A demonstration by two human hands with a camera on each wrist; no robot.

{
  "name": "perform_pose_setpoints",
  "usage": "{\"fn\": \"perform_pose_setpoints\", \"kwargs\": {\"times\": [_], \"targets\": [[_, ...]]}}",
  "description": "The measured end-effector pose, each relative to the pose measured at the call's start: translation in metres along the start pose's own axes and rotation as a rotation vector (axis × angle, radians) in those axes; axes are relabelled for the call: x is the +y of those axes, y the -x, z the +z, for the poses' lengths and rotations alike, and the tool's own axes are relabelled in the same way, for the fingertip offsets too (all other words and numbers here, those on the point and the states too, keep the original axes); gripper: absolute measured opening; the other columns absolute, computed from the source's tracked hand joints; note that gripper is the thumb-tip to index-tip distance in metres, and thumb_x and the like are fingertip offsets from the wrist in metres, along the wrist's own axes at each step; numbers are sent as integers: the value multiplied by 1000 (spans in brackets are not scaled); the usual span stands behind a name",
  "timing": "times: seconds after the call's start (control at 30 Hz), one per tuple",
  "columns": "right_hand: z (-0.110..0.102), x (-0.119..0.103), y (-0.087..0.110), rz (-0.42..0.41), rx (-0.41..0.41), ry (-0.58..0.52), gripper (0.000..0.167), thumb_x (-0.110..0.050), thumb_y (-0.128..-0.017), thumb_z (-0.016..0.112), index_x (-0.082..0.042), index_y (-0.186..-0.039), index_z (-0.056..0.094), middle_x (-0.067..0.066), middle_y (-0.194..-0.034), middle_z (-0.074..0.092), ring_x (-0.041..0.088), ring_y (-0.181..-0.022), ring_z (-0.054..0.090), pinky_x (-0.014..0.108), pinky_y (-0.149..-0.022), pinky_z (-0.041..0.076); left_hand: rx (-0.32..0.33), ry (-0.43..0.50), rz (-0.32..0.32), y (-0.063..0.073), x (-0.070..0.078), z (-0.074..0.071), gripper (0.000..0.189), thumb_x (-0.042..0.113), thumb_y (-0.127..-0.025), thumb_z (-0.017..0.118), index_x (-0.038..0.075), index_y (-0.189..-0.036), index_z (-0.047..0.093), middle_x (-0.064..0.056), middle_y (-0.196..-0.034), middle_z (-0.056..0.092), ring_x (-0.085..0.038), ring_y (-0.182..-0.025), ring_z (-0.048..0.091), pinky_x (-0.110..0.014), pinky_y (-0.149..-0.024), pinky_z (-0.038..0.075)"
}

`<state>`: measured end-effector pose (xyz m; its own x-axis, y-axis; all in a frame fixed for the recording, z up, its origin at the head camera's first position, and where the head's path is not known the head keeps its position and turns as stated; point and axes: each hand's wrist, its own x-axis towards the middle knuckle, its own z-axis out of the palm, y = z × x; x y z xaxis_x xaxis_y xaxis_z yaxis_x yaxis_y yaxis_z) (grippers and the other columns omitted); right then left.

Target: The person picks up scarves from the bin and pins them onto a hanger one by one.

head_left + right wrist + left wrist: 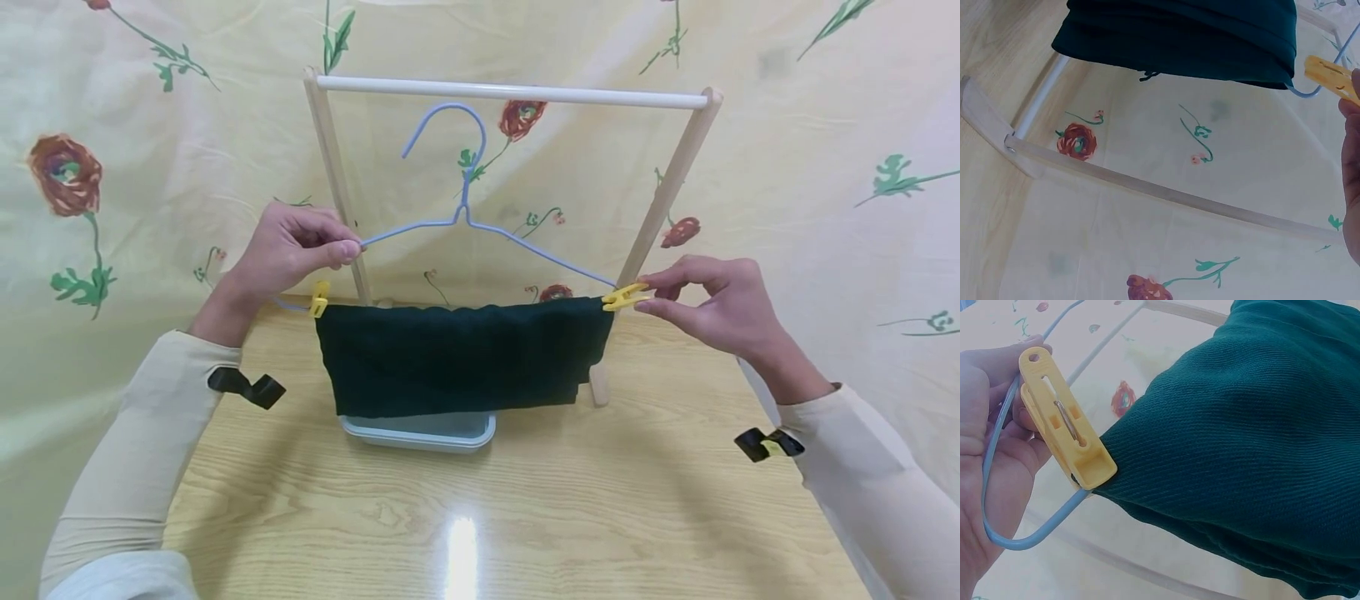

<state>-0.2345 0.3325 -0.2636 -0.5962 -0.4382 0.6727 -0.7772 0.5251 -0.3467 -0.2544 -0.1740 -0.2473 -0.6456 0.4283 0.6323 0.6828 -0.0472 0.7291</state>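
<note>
A dark green cloth [465, 358] hangs folded over the lower bar of a blue wire hanger [420, 223]. My left hand [296, 246] pinches the hanger's left shoulder. Just below it, a yellow clothespin [1066, 425] is clipped on the cloth's left corner and the bar. At the other end, my right hand [708, 300] pinches a second yellow clothespin [626, 297] between thumb and fingers. That clothespin's tip is by the cloth's right corner; a narrow gap shows between them in the right wrist view [1329, 75]. The hanger's hook points up, off the rail.
Behind the hanger stands a wooden rack with a white rail [510, 92]. A light blue tray [420, 442] sits on the wooden table [375, 517], partly hidden under the cloth. Flowered fabric [840, 108] covers the back and sides.
</note>
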Motion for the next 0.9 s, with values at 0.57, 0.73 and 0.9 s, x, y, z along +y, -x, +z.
{"fn": "perform_pose_setpoints", "kwargs": {"times": [0.57,0.73,0.9], "targets": [[-1,-3,-10,-274,-38,52,48,-46,-94,68,-1,-84,81,4,-72,74,-2,-61,55,11,-54,35,-38,-21,40,-1,0,2,33,12,-91,78,-19,-89,70,-2,-76,69,-14,-61,54,-19,-52,44],[2,-8,-11,-302,-64,132,53,-50,-98,62,-3,-83,82,0,-67,71,1,-56,50,14,-51,35,-64,-15,61,-1,0,3,33,13,-91,78,-19,-88,70,-3,-76,68,-15,-60,54,-20,-50,41],[8,-7,-11,-340,-56,142,55,-51,-98,61,-3,-81,81,1,-66,70,5,-54,48,16,-49,36,-82,7,80,0,0,3,29,10,-91,78,-18,-88,71,-3,-76,68,-15,-61,53,-20,-49,39]]}}
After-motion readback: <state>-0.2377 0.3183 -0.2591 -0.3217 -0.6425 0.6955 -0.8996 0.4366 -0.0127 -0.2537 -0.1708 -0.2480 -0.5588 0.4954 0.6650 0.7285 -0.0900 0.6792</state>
